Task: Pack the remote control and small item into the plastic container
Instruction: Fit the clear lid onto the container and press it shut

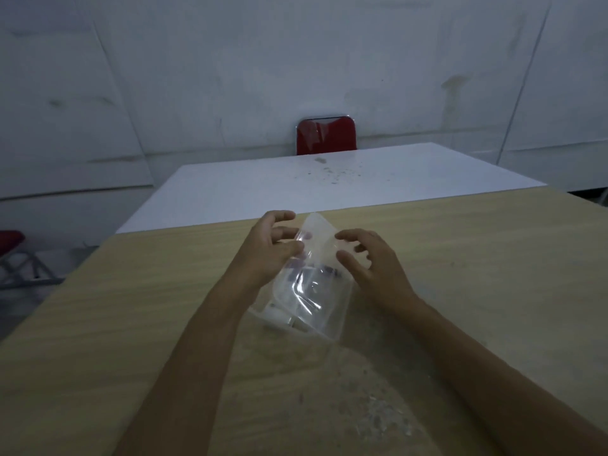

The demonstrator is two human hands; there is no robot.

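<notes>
Container: clear plastic container [306,291] is set on the wooden table [460,258], lid raised.
Contents: white remote control [279,315] is seen inside; dark small item [330,270] is blurred.
Left hand [268,248]: lid edge is pinched.
Right hand [371,261]: fingers are spread, curled beside the lid.

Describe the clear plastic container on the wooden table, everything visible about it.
The clear plastic container is transparent, thin and glossy, with bright reflections across it. It rests on the wooden table, its upper flap or lid raised and tilted toward the far edge. Pale and dark items show dimly through its walls, too blurred to identify. The left hand touches the raised part at its left edge with its fingertips; the right hand hovers at its right edge with curled fingers, contact unclear.
</notes>
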